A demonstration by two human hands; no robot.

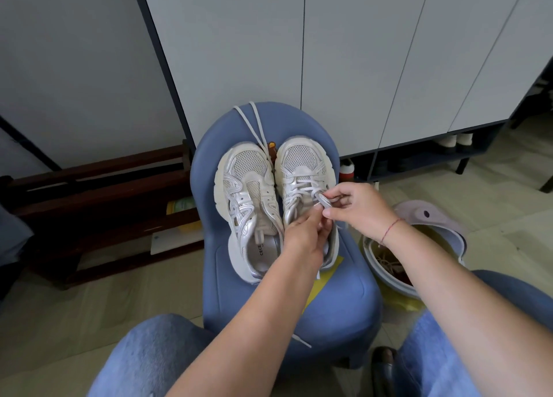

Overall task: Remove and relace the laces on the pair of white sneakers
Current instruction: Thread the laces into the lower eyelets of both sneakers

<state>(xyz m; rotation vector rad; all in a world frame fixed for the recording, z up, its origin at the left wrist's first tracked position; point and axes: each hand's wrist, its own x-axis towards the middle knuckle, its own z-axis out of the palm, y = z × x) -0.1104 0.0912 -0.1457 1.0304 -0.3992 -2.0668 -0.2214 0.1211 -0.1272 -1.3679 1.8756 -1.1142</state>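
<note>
Two white-and-silver mesh sneakers stand side by side, toes toward the top of the frame, on one blue padded stool [344, 301] in the middle of the picture. The left-hand sneaker [242, 205] has bare eyelets. The right-hand sneaker [302, 169] carries one white flat lace [305, 187], crossed through the eyelets nearer its toe. Both hands work over this shoe. The right hand [359, 208] pinches a loop of that lace between thumb and forefinger, and the left hand [302, 235], just below it, has its fingertips closed on the same lace. A second, loose white lace [254, 124] runs from the stool's far edge down between the two toes. One lace tip [302, 340] hangs over the stool's near edge; I cannot tell which lace it belongs to. One red string bracelet [390, 230] circles the right wrist. One yellow sheet [326, 280] lies under the right-hand sneaker's heel. One white bucket [377, 265] sits at the right of the stool, and one red-and-white bottle [347, 169] stands beyond it.
</note>
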